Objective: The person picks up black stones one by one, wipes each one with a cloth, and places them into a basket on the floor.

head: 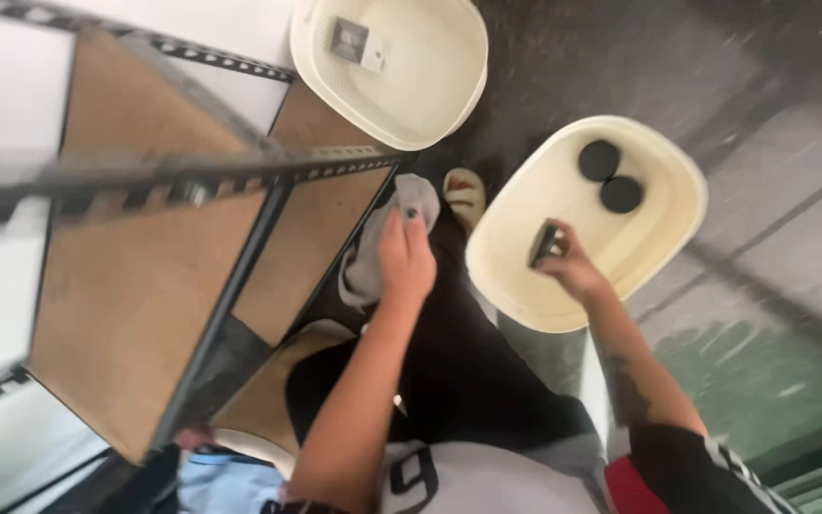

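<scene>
My left hand (pixel 405 259) grips a grey cloth (pixel 369 257) beside the edge of a metal shelf unit (pixel 192 181). My right hand (pixel 568 266) holds a small dark flat object (pixel 542 244) over the near rim of a cream oval basin (pixel 663 238). Two black round discs (pixel 610 177) lie in that basin. The frame is blurred, so what the dark object is cannot be told.
A second cream basin (pixel 430 86) sits at the top with a small packet (pixel 359 43) in it. The shelf unit has brown boards (pixel 135 286) and dark perforated rails. My sandalled foot (pixel 465 195) stands on dark floor between the basins. A pale tub (pixel 259 447) sits under the shelf.
</scene>
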